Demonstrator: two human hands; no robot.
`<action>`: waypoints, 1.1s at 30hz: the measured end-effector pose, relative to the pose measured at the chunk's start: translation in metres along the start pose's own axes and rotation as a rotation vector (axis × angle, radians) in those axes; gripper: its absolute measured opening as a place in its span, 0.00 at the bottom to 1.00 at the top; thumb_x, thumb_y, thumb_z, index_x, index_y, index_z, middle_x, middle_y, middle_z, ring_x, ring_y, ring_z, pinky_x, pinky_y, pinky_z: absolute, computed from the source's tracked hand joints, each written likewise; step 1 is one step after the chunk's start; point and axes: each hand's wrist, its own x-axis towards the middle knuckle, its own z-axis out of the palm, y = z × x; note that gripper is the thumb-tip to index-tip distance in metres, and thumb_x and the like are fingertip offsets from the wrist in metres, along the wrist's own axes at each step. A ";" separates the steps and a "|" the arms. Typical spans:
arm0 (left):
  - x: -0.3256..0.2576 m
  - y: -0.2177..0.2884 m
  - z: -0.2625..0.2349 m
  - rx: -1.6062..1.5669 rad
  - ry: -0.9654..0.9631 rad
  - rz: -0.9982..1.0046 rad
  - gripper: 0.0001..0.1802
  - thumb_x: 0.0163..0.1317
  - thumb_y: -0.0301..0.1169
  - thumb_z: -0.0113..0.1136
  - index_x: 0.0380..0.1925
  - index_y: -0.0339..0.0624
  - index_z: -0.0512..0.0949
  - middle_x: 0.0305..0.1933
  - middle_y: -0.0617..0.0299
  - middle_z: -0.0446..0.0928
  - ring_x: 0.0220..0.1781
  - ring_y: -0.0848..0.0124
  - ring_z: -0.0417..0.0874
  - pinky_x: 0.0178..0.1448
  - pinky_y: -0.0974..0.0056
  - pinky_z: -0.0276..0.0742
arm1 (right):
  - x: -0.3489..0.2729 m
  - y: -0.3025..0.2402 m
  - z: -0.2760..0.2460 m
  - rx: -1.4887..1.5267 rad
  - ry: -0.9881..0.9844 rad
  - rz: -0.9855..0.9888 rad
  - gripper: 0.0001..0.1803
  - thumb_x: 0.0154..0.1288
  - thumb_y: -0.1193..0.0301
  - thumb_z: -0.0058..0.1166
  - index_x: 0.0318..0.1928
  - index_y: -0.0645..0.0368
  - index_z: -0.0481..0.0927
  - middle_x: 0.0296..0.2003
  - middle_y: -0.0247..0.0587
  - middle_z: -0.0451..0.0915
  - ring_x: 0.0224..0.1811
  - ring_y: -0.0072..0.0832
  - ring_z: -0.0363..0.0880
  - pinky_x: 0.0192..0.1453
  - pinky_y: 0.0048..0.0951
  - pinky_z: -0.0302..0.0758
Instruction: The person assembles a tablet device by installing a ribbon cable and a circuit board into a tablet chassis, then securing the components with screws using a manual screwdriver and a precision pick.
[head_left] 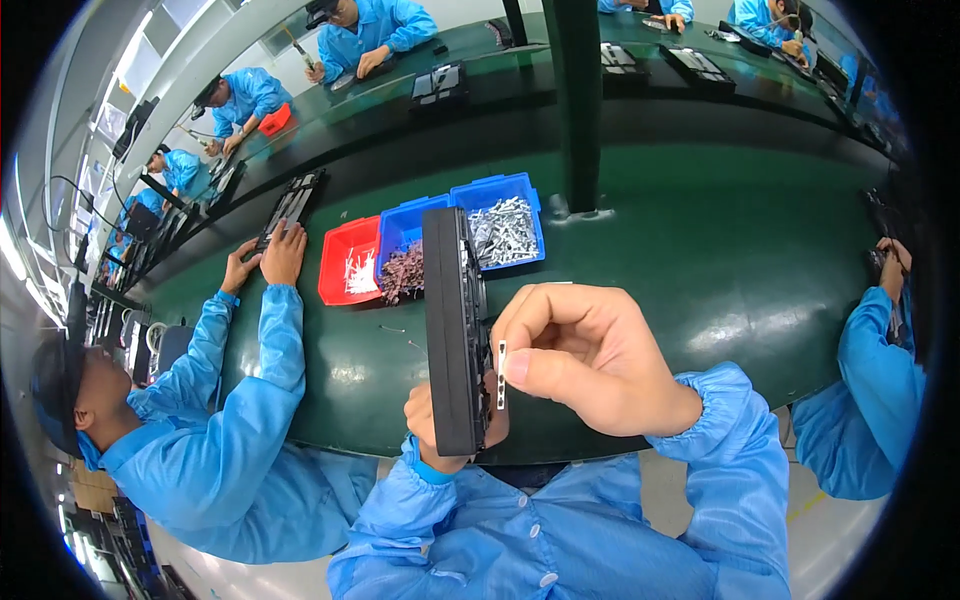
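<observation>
My left hand (419,414) grips the lower end of a long black rectangular casing (452,335), held on edge above the bench; part of that hand is hidden behind it. Various fittings line the casing's right side, too foreshortened to make out. Between thumb and forefinger, my right hand (610,375) pinches a narrow pale strip with dark spots or holes (501,392), upright close beside the casing. Whether the strip touches the casing, I cannot tell. Behind the casing are a red bin (334,290) of white pieces, a blue bin (398,215) of reddish-brown parts and another blue bin (540,235) of silvery metal pieces.
A green post (578,120) rises from the green bench (690,220). At left, a co-worker's hands rest on another black casing (293,205); another co-worker's hand (893,265) shows at far right. More casings (440,84) lie along the far line, where several people work.
</observation>
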 end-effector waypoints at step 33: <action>0.025 0.035 -0.008 0.067 0.030 0.098 0.05 0.47 0.21 0.66 0.24 0.34 0.79 0.19 0.58 0.77 0.16 0.64 0.79 0.21 0.67 0.73 | -0.002 0.020 0.004 0.000 0.008 -0.100 0.04 0.62 0.82 0.56 0.30 0.65 0.75 0.37 0.40 0.73 0.39 0.20 0.72 0.45 0.23 0.70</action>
